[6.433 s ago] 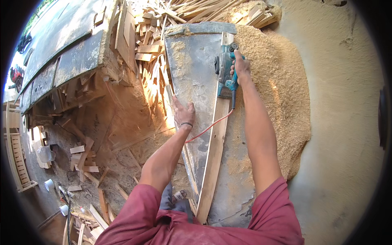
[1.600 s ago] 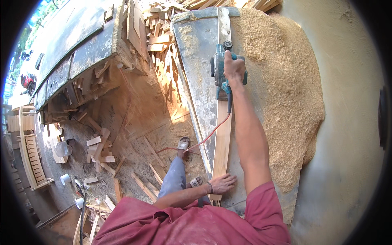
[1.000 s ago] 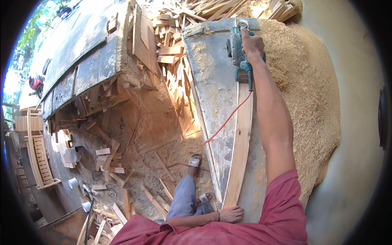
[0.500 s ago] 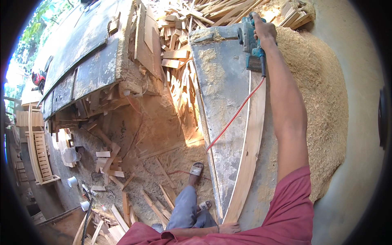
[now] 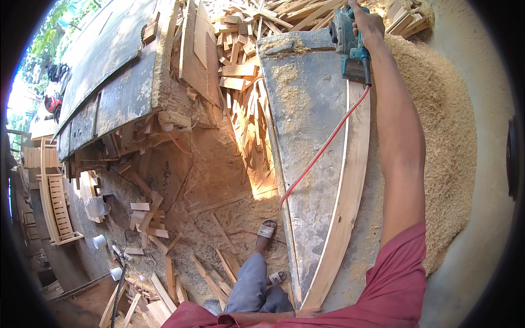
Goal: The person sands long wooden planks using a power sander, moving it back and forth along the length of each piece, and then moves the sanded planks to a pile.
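At the far end of a long, pale wooden board (image 5: 340, 218), my right hand (image 5: 368, 25) is closed round the handle of a teal electric planer (image 5: 346, 46). The planer sits on the board and covers its far end. From its rear, a red power cord (image 5: 328, 139) runs back across the grey worktable (image 5: 306, 126) and over its left edge. The board lies lengthwise on the table and looks slightly curved. My left hand (image 5: 309, 312) holds the board's near end, its fingers partly hidden by my red shirt.
A large heap of wood shavings (image 5: 432, 153) lies right of the table, against a wall. Wood offcuts (image 5: 240, 71) pile up beyond it. A second dark-topped bench (image 5: 120, 82) stands at left. Scrap wood (image 5: 210, 279) and another cord (image 5: 235, 232) lie near my feet.
The planer and my right hand have moved slightly farther away along the board. The whole view has shifted a little, and less of my left hand shows.
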Action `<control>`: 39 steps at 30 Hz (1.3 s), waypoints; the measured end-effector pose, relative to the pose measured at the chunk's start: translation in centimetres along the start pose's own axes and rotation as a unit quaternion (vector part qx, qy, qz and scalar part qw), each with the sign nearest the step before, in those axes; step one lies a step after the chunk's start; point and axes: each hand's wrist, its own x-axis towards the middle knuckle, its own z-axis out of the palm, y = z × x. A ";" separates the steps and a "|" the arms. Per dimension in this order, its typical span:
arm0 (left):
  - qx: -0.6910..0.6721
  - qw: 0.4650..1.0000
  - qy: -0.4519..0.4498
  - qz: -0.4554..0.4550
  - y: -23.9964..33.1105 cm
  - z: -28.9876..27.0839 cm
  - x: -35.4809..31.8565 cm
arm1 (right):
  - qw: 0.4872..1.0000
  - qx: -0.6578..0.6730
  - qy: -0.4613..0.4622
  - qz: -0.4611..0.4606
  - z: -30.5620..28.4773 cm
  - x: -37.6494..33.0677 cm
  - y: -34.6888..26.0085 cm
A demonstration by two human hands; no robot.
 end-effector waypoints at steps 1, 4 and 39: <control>-0.003 1.000 -0.002 -0.001 -0.1 -0.3 -0.1 | 1.000 0.004 0.014 0.009 0.1 0.5 -0.1; -0.010 1.000 -0.002 -0.008 -0.5 -1.0 0.1 | 0.999 0.041 0.018 0.004 0.7 0.3 -0.7; 0.048 0.998 -0.003 0.049 2.7 -4.1 2.2 | 0.965 0.254 0.061 -0.026 -15.4 -33.0 0.7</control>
